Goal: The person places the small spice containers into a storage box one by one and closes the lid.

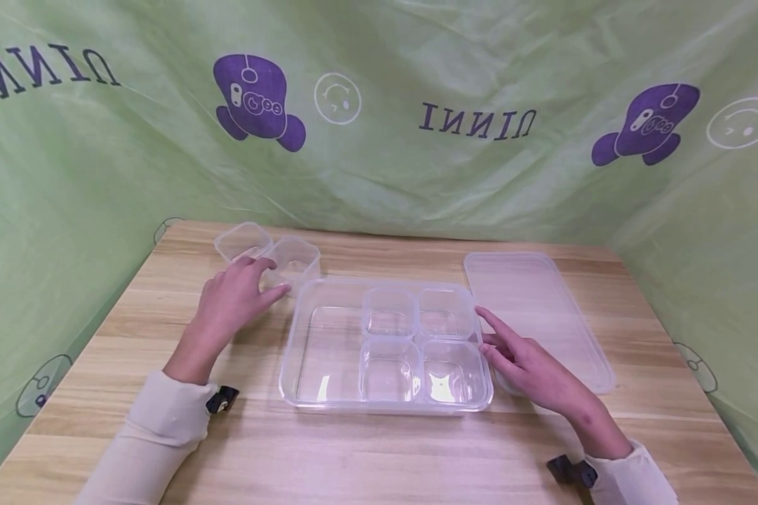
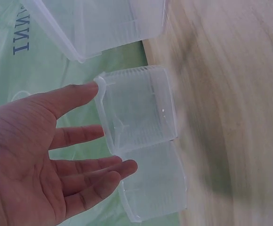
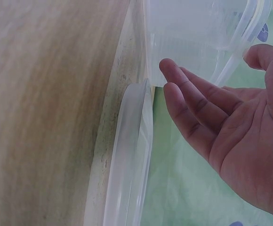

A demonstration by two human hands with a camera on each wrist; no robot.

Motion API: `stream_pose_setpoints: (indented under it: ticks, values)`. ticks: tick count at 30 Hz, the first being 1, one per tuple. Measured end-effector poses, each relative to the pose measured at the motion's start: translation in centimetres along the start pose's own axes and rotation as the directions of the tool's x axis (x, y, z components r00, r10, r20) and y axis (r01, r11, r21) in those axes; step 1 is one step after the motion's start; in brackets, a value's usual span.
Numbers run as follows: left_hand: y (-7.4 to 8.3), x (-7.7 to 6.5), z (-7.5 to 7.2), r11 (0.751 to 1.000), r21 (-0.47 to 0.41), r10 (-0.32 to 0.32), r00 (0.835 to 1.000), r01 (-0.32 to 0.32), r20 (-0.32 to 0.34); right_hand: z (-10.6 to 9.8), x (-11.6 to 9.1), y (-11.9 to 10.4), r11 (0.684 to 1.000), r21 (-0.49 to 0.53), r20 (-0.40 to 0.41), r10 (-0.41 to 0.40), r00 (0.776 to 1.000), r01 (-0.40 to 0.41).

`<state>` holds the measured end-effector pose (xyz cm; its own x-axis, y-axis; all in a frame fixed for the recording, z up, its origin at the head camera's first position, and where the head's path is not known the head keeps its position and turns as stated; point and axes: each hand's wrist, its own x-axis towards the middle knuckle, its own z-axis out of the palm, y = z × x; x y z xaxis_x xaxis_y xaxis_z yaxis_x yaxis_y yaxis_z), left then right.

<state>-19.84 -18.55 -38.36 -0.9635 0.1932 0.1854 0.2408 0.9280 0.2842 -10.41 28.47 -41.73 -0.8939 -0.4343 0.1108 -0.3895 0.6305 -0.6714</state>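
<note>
Pale left sleeve (image 1: 142,442) lies nearest, left of the clear box (image 1: 331,344). At the box's far-left corner, the left hand (image 1: 234,294) spreads a wide grip about a small tub (image 1: 300,263); contact is unclear. Four tubs (image 1: 388,372) fill the box's right half, probably bracing one another. The right hand (image 1: 524,368), fingers loosely extended, meets the box's right wall, perhaps steadying it.

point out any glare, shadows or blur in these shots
Head: bright glare in the near-right small box inside the large box; left wrist: soft dark shadow across the tabletop, grain blurred; right wrist: grain smeared too, the lid looks crisper.
</note>
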Motion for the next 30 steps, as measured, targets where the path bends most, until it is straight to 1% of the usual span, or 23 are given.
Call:
stream_pose_setpoints:
  ticks: [5,10,17,22,30]
  values:
    - [-0.2,0.1,0.3,1.0,-0.018,-0.006,1.0,0.006,-0.005,0.1,0.0,0.0,1.0,0.002,-0.002,-0.003,1.0,0.003]
    - [-0.3,0.3,0.6,0.998,-0.056,-0.009,0.999,0.007,-0.038,0.1,0.0,0.0,1.0,0.0,-0.001,0.0,1.0,0.0]
    - [-0.5,0.6,1.0,0.996,-0.085,0.002,0.996,-0.01,-0.092,0.1,0.0,-0.1,1.0,-0.005,-0.002,0.0,1.0,0.0]
    - [-0.6,0.7,1.2,0.995,-0.1,0.005,0.994,-0.017,-0.114,0.1,0.0,-0.1,1.0,-0.004,-0.001,0.004,1.0,-0.004]
    - [-0.6,0.7,1.1,0.993,-0.106,0.029,0.989,-0.044,-0.142,0.0,0.0,0.0,1.0,-0.002,0.0,0.002,1.0,-0.002]
